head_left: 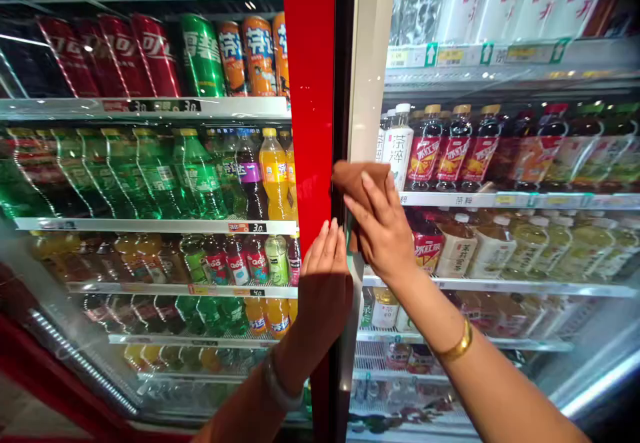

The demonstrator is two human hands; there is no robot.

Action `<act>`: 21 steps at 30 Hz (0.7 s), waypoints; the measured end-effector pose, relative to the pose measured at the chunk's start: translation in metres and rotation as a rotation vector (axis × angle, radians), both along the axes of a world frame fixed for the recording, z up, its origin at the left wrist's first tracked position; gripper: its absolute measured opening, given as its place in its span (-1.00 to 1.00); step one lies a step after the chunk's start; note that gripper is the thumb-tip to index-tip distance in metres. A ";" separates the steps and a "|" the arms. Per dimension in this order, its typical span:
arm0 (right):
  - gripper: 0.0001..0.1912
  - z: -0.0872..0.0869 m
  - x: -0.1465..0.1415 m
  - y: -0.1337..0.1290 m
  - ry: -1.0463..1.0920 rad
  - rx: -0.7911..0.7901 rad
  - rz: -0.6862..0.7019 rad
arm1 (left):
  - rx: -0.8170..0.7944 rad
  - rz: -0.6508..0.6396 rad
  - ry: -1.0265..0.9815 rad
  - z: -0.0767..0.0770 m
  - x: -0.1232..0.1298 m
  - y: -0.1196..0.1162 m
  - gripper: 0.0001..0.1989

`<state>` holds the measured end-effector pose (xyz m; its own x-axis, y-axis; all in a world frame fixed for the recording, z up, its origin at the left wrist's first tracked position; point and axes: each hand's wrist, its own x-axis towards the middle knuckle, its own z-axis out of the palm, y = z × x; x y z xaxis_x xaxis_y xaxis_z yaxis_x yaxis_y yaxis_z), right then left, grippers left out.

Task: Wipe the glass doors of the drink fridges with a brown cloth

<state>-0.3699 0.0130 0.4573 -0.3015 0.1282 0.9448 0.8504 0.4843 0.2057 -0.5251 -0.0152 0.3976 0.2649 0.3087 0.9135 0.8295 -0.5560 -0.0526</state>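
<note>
Two glass-fronted drink fridges meet in the middle of the view. My right hand point(383, 229) presses a folded brown cloth point(361, 179) against the pale frame point(369, 63) of the right fridge, fingers spread over it. A gold bangle point(456, 339) circles that wrist. Lower and to the left, my left hand point(325, 283) rests with straight fingers, side by side, at the edge of the red frame point(311, 69), near the dark gap point(343, 43) between the fridges. It holds nothing that I can see. A band point(280, 386) is on the left wrist.
Behind the left glass, shelves carry red cans point(155, 56), green soda bottles point(200, 169) and orange soda bottles point(273, 169). The right fridge holds tea bottles point(453, 146) and tall white-labelled bottles point(500, 3). Price strips point(150, 106) line the shelf fronts.
</note>
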 end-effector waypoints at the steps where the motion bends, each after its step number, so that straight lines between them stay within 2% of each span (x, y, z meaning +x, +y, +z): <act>1: -0.17 -0.027 0.002 -0.002 -0.011 0.005 0.021 | -0.028 -0.032 0.004 -0.011 -0.001 -0.003 -0.35; 3: -0.21 -0.079 0.005 -0.008 -0.018 -0.030 0.010 | -0.066 -0.060 -0.003 -0.032 -0.001 -0.007 -0.43; 4: -0.22 -0.097 0.007 -0.010 -0.013 -0.040 0.000 | -0.077 -0.065 -0.005 -0.039 -0.002 -0.008 -0.47; 5: -0.23 -0.107 0.007 -0.011 -0.011 -0.050 -0.007 | -0.088 -0.075 -0.005 -0.043 -0.002 -0.008 -0.50; 6: -0.25 -0.108 0.008 -0.011 -0.011 -0.051 -0.010 | -0.109 -0.089 -0.001 -0.042 -0.003 -0.007 -0.51; 8: -0.30 -0.086 0.007 -0.008 -0.011 -0.031 -0.005 | -0.200 -0.117 0.015 -0.033 -0.004 -0.007 -0.47; 11: -0.38 -0.034 0.004 -0.001 -0.001 0.001 0.033 | -0.435 -0.079 0.044 -0.008 -0.004 -0.008 -0.40; 12: -0.39 -0.025 0.003 0.000 0.009 0.003 0.045 | -0.503 -0.054 0.052 -0.001 -0.004 -0.008 -0.38; 13: -0.38 -0.022 0.002 0.000 0.019 -0.001 0.053 | -0.558 -0.030 0.059 0.004 -0.003 -0.009 -0.36; 14: -0.34 -0.028 0.001 -0.001 0.029 -0.010 0.052 | -0.604 -0.011 0.063 0.006 -0.001 -0.009 -0.35; 16: -0.24 -0.061 -0.001 -0.006 0.059 -0.060 0.029 | -0.678 0.016 0.056 0.006 0.003 -0.009 -0.39; 19: -0.12 -0.125 -0.003 -0.015 0.169 -0.217 0.038 | -0.738 0.013 0.022 -0.001 0.011 -0.006 -0.56; 20: -0.10 -0.139 -0.003 -0.016 0.214 -0.265 0.059 | -0.722 0.005 0.014 -0.003 0.013 -0.005 -0.59; 21: -0.11 -0.146 -0.003 -0.016 0.241 -0.287 0.077 | -0.696 0.000 0.010 -0.006 0.016 -0.004 -0.59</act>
<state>-0.3733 -0.0029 0.3109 -0.0940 0.3836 0.9187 0.8167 0.5575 -0.1492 -0.5094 -0.0196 0.3921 0.2722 0.8218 0.5005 0.8310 -0.4630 0.3083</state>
